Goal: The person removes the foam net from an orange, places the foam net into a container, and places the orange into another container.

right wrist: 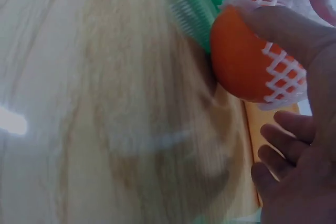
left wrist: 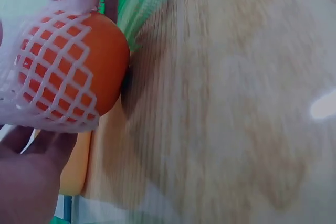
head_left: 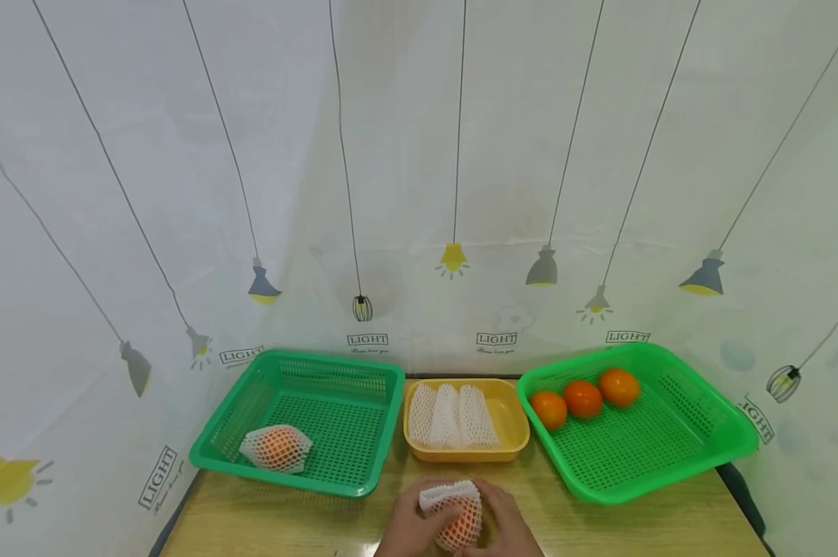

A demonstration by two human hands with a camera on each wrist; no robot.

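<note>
An orange partly covered by a white foam net sleeve is held between both hands, low in the middle of the head view. My left hand grips it from the left, thumb across the net. From the right, my right hand holds it. In the right wrist view, the right thumb lies on the orange at the net's edge, while the other fingers are loosely bent below. One end of the orange is bare in the left wrist view, close above the table.
A dark green basket on the left contains one netted orange. Behind the hands, a yellow tray carries several foam nets. To the right, a bright green basket has three bare oranges. All stand on a wooden table.
</note>
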